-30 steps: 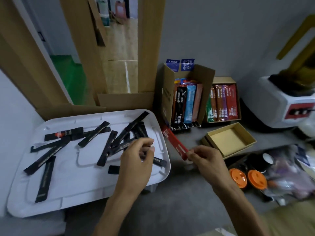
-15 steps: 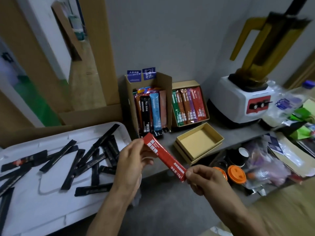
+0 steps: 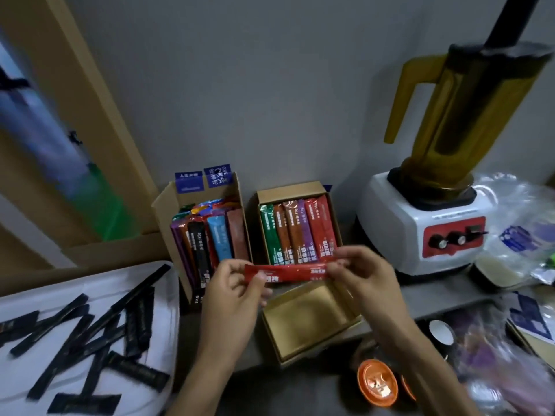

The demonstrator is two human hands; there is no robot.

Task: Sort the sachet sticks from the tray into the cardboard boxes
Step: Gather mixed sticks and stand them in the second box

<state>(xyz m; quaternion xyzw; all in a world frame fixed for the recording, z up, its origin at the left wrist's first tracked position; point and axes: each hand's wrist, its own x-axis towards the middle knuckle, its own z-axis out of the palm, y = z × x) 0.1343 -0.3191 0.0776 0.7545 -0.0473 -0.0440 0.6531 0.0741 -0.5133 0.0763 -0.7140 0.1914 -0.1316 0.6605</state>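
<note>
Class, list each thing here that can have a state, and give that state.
red sachet stick: held level, pinched at both ends
left hand: pinching the stick's left end
right hand: pinching its right end
white tray: holds loose black sachets
tall cardboard box: open, coloured sticks packed inside
flat box: open, full across its width
gold box: open, empty

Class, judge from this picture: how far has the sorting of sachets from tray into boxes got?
Done: the tall box and the flat box hold coloured sachets. In hand: the left hand and right hand pinch a red sachet by its ends. Left: many black sachets lie on the tray; the front box is empty.
</note>
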